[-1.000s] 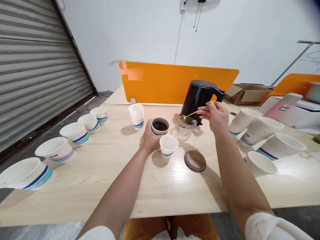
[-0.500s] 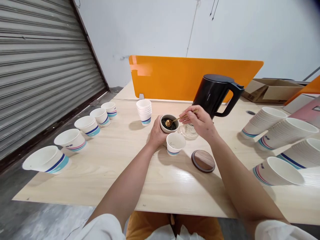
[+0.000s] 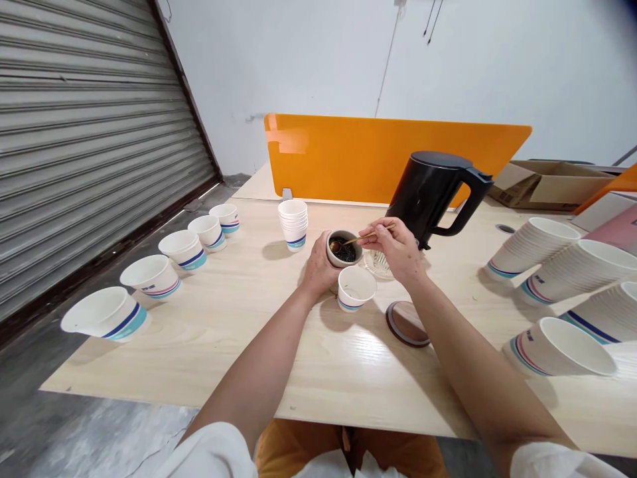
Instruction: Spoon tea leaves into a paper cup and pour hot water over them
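My left hand [image 3: 321,269] is wrapped round a small pale canister [image 3: 344,261] that holds dark loose tea leaves [image 3: 351,251]. Between the fingers of my right hand [image 3: 398,251] is the handle of a gold spoon [image 3: 371,234], its bowl down in the leaves. Just in front of the canister stands a white paper cup [image 3: 356,290] with a few dark bits inside. A round wooden lid [image 3: 405,322] lies to the right of the cup. Partly hidden behind my right hand is a ribbed clear glass dish [image 3: 377,265].
A black kettle [image 3: 425,192] stands behind my right hand, before an orange divider [image 3: 348,156]. A stack of paper cups [image 3: 293,226] is behind my left hand. Several cups [image 3: 152,275] line the left side; more cup stacks [image 3: 535,245] and a cardboard box [image 3: 547,186] are at the right.
The spoon's bowl has gone from above the leaves, where it showed clearly, down into them. The whole view has shifted slightly.
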The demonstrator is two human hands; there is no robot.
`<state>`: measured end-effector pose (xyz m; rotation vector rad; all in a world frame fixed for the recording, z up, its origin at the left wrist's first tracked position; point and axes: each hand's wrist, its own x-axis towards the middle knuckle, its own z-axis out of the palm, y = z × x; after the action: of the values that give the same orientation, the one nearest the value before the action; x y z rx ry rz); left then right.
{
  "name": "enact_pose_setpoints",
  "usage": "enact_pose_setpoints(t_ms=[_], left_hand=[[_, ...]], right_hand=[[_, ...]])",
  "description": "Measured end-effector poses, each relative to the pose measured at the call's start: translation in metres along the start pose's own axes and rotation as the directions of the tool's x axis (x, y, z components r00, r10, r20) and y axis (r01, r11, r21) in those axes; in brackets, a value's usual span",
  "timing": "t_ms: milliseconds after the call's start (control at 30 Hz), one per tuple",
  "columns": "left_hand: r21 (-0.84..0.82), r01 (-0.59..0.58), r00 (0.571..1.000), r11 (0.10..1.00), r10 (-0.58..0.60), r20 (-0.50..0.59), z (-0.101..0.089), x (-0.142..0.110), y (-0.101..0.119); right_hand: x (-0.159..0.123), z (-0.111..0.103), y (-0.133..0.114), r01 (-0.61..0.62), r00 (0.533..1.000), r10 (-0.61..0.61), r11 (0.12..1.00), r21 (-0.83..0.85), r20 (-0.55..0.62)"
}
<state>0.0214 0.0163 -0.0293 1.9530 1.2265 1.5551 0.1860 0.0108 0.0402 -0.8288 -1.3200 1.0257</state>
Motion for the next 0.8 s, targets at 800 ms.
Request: enact_pose_setpoints(t_ms=[800], left_hand=[[-0.134, 0.138, 0.987, 0.981, -0.147, -0.061, -0.003, 0.0, -0.011]], right_hand=[[-0.024, -0.036, -0.074, 0.185, 0.975, -0.189, 0.982, -0.045, -0.115]])
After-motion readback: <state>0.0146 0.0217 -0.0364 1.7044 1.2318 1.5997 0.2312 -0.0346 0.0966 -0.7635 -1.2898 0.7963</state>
